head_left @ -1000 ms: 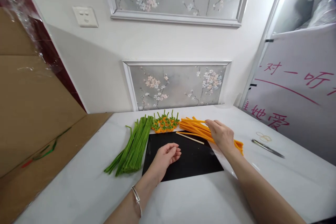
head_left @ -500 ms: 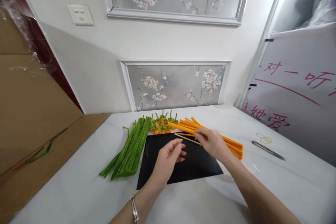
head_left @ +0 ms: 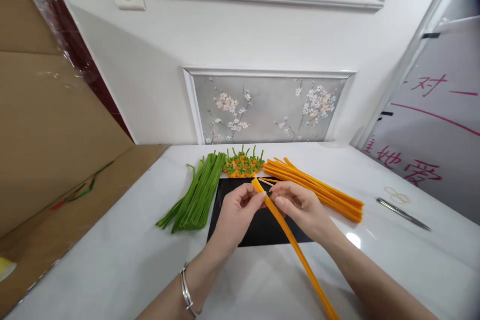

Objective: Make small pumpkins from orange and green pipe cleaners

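Observation:
My left hand (head_left: 242, 212) pinches an orange pipe cleaner (head_left: 296, 247) near its upper end, between thumb and fingers. From there the strip slants down to the right, past the lower edge of the view; it may be more than one strand side by side. Just right of it is my right hand (head_left: 300, 207), thumb and fingers curved and apart, with nothing visible between them. Whether its hidden fingertips touch the strip I cannot tell. Both hands are above a black mat (head_left: 255, 232). A thin pale stick (head_left: 266, 183) lies on the mat behind the fingers.
Left of the mat lies a bundle of green pipe cleaners (head_left: 198, 197). Behind it stand several small orange-and-green shapes (head_left: 242, 164). Orange pipe cleaners (head_left: 322, 190) lie to the right, with tweezers (head_left: 403, 213) and thin loops (head_left: 397, 195) farther right. Cardboard (head_left: 56, 135) borders the left.
My left hand now grips an orange pipe cleaner that earlier lay with the pile, near my right hand. My right hand has come in beside the left. The view has tilted down.

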A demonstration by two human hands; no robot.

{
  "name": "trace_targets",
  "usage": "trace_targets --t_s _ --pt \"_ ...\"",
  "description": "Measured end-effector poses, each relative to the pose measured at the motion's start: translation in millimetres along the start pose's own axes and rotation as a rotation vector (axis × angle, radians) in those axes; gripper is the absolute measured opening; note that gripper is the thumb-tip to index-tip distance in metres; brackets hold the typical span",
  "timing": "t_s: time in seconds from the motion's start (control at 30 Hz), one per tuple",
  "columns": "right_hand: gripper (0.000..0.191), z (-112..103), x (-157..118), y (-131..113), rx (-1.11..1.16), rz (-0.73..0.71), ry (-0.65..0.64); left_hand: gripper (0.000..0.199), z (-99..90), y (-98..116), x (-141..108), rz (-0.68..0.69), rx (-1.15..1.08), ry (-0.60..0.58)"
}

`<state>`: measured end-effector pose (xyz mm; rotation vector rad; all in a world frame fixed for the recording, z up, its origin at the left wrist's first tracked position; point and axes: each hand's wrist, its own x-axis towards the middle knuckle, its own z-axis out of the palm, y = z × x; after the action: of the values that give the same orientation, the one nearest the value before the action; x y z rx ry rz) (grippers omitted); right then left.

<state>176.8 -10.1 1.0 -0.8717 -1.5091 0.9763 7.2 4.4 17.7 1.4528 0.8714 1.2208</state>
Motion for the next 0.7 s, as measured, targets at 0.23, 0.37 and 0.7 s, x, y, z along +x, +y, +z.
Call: trace_targets --t_s 0.23,0.37,0.7 --pt "0.025 3.8 0.7 -4.2 0.175 0.108 -0.049 0.023 5.5 -1.4 -3.5 -0.024 -0.048 -0.095" --pt "0.024 2.4 1.0 -4.3 0.262 0.164 -0.072 0.024 4.7 1.3 -3.8 -0.074 -0.155 -0.134" --pt "0.024 -3.3 2.3 -4.3 0.231 0.089 -0.105 0.02 1.2 4.6 -0.9 -0.169 -0.308 -0.182"
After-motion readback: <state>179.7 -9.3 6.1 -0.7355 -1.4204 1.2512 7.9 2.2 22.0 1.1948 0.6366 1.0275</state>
